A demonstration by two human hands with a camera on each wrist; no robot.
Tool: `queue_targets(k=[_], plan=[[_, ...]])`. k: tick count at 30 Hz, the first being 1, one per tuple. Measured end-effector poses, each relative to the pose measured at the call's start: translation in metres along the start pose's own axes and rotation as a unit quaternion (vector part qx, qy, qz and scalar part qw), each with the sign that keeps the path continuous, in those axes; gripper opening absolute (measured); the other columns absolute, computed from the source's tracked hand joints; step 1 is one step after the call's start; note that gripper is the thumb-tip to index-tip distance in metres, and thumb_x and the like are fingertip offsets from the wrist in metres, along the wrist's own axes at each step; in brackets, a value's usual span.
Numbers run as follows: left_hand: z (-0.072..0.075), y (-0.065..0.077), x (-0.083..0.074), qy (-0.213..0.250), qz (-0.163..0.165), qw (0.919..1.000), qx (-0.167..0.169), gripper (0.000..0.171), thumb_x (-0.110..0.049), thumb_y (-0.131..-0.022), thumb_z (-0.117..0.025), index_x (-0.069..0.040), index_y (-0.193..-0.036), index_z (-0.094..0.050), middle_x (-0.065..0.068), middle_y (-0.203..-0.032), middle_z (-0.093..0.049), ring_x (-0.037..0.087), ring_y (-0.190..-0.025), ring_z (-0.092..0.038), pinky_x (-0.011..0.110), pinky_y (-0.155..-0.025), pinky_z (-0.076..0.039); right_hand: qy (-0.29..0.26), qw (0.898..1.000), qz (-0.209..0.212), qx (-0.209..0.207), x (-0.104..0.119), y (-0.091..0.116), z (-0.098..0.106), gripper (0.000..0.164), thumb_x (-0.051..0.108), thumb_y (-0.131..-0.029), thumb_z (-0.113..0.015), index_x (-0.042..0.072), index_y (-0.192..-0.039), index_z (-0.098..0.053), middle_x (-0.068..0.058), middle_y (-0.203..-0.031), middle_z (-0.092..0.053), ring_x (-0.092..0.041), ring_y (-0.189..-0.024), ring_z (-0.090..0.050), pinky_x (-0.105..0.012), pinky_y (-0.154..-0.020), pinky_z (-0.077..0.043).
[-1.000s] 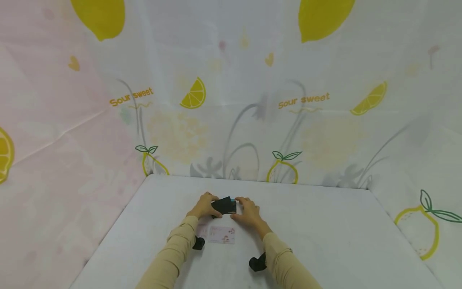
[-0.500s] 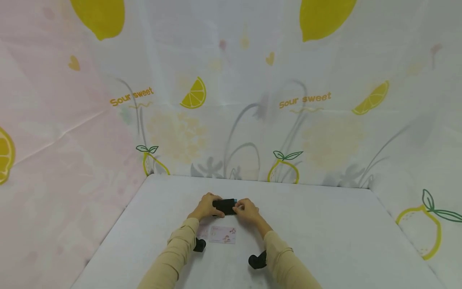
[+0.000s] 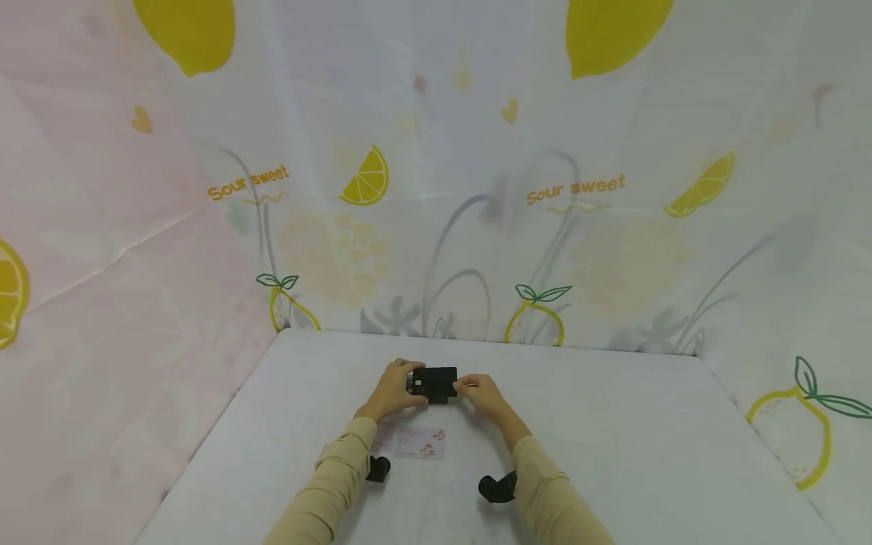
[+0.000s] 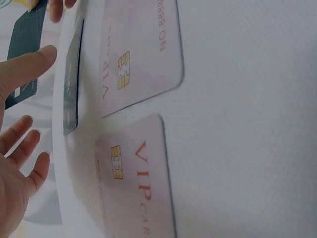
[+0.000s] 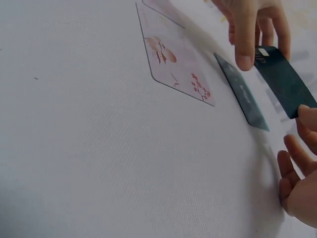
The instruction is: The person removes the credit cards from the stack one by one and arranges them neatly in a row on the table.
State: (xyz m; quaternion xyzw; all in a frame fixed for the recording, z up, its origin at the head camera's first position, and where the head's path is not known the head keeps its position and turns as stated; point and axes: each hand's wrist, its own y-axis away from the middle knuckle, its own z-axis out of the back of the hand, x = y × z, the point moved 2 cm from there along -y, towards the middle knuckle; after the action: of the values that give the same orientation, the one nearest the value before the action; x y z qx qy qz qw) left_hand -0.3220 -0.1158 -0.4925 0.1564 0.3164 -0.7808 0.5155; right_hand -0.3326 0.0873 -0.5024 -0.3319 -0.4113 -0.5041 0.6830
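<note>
Nearby, a pale card [image 3: 420, 443] lies flat on the white table [image 3: 613, 424], with a second pale card [image 3: 383, 437] just to its left, partly hidden by the left sleeve [image 3: 341, 462] in the head view. Farther off lies a flat dark card [image 5: 241, 91], mostly covered from above by the raised dark card [image 3: 439, 378], which hangs clear of it in both wrist views. The left hand [image 3: 391, 390] curves thumb and fingers round the left end of that raised card; how hard they press I cannot tell. The right hand [image 3: 482, 393] pinches the right end between thumb and finger. Such a thin card probably wants a light hold at its edges, with both ends supported evenly so it neither bows nor slips. The right pinch seems the surer one, so the left would do best to steady rather than squeeze. Holding the loose fingers up should spare the card beneath a nudge. Beyond, at the far side, stands a lemon-print backdrop [image 3: 436, 151], well apart from both hands.
</note>
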Motion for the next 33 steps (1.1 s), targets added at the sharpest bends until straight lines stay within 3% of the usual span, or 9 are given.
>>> queue_targets(k=[4, 7, 10, 13, 15, 16, 18, 27, 33], plan=[[0.002, 0.001, -0.003, -0.014, 0.002, 0.9997, 0.019, 0.062, -0.020, -0.065, -0.086, 0.000, -0.118, -0.062, 0.019, -0.109, -0.055, 0.036, -0.103, -0.051, 0.052, -0.088, -0.043, -0.002, 1.000, 0.022, -0.002, -0.003, 0.000, 0.001, 0.022, 0.014, -0.087, -0.065, -0.006, -0.097, -0.065, -0.018, -0.101, -0.065, -0.031, -0.096, -0.061, -0.042, -0.084, -0.048], [0.002, 0.001, -0.002, -0.023, 0.013, 0.9990, 0.037, 0.059, -0.023, -0.066, -0.086, -0.001, -0.116, -0.063, 0.017, -0.107, -0.055, 0.033, -0.099, -0.051, 0.050, -0.086, -0.043, 0.016, 0.997, 0.078, 0.021, -0.007, 0.000, 0.002, 0.047, 0.020, -0.080, -0.075, -0.004, -0.117, -0.058, -0.024, -0.113, -0.060, -0.038, -0.098, -0.059, -0.047, -0.085, -0.047], [0.002, 0.002, -0.002, -0.026, 0.018, 0.9983, 0.049, 0.058, -0.024, -0.066, -0.086, -0.003, -0.116, -0.064, 0.016, -0.106, -0.055, 0.032, -0.098, -0.051, 0.049, -0.085, -0.044, 0.048, 0.984, 0.165, 0.042, -0.020, -0.004, 0.002, 0.075, 0.034, -0.074, -0.080, 0.006, -0.135, -0.047, -0.022, -0.122, -0.054, -0.035, -0.097, -0.058, -0.044, -0.083, -0.048], [0.003, 0.002, -0.002, -0.024, 0.005, 0.9982, 0.054, 0.057, -0.023, -0.065, -0.086, -0.002, -0.114, -0.065, 0.017, -0.105, -0.056, 0.032, -0.096, -0.051, 0.049, -0.082, -0.044, 0.063, 0.977, 0.199, 0.034, -0.017, 0.001, 0.004, 0.076, 0.027, -0.073, -0.082, 0.004, -0.135, -0.046, -0.025, -0.120, -0.054, -0.037, -0.093, -0.058, -0.045, -0.080, -0.049], [0.003, 0.001, -0.002, -0.018, 0.003, 0.9980, 0.060, 0.057, -0.023, -0.065, -0.086, -0.003, -0.114, -0.065, 0.016, -0.105, -0.057, 0.032, -0.097, -0.051, 0.047, -0.082, -0.045, 0.068, 0.979, 0.191, 0.024, -0.012, 0.004, 0.005, 0.071, 0.019, -0.073, -0.081, 0.002, -0.133, -0.048, -0.025, -0.120, -0.054, -0.037, -0.093, -0.058, -0.045, -0.080, -0.049], [0.003, 0.001, -0.003, -0.013, 0.002, 0.9980, 0.062, 0.057, -0.023, -0.065, -0.086, -0.003, -0.114, -0.066, 0.016, -0.105, -0.057, 0.031, -0.096, -0.052, 0.046, -0.082, -0.045, 0.070, 0.983, 0.166, 0.021, 0.000, 0.012, 0.008, 0.068, 0.011, -0.070, -0.082, -0.003, -0.129, -0.050, -0.028, -0.119, -0.054, -0.042, -0.095, -0.058, -0.049, -0.082, -0.048], [0.003, 0.001, -0.004, -0.008, 0.004, 0.9975, 0.070, 0.058, -0.024, -0.066, -0.085, -0.003, -0.116, -0.065, 0.015, -0.107, -0.057, 0.030, -0.097, -0.051, 0.044, -0.081, -0.046, 0.080, 0.986, 0.144, 0.020, 0.004, 0.014, 0.009, 0.065, 0.006, -0.070, -0.081, -0.004, -0.127, -0.051, -0.027, -0.120, -0.054, -0.042, -0.097, -0.058, -0.049, -0.083, -0.048], [0.002, -0.001, -0.025, -0.004, -0.013, 0.9952, 0.097, 0.064, -0.025, -0.067, -0.085, 0.000, -0.120, -0.061, 0.018, -0.111, -0.056, 0.035, -0.102, -0.050, 0.049, -0.083, -0.044, 0.085, 0.986, 0.135, 0.056, 0.003, 0.026, 0.029, 0.067, 0.013, -0.073, -0.080, -0.002, -0.131, -0.049, -0.024, -0.126, -0.051, -0.038, -0.096, -0.060, -0.045, -0.081, -0.050], [-0.004, 0.000, -0.039, 0.004, -0.017, 0.9944, 0.105, 0.064, -0.026, -0.067, -0.084, -0.002, -0.121, -0.062, 0.017, -0.113, -0.056, 0.033, -0.102, -0.049, 0.051, -0.084, -0.041, 0.107, 0.983, 0.138, 0.057, 0.003, 0.037, 0.044, 0.064, 0.018, -0.073, -0.081, -0.001, -0.128, -0.053, -0.022, -0.123, -0.053, -0.039, -0.096, -0.060, -0.046, -0.077, -0.050]])
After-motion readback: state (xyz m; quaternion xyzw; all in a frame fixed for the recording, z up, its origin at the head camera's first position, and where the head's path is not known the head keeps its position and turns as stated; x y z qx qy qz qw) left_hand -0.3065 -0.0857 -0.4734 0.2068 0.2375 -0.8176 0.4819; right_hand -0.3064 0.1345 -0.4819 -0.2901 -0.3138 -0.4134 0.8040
